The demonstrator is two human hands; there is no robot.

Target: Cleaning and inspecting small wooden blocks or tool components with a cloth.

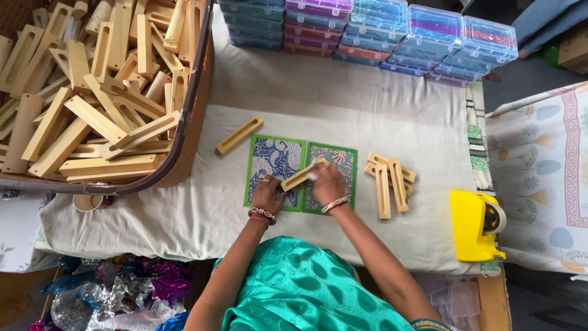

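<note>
My left hand [267,192] grips the near end of a slotted wooden block [296,178] that lies slanted across two green-bordered patterned cards [275,160]. My right hand [328,182] presses a small white piece against the block's far end. One card is blue and white, the other [340,162] teal with a floral print. Both wrists wear bangles.
A big basket [197,92] at the left brims with several similar wooden blocks. One loose block [239,135] lies beside the cards, and a small pile [389,179] sits right of them. Stacked clear plastic boxes [373,30] line the back. A yellow tape dispenser [476,224] stands at the right.
</note>
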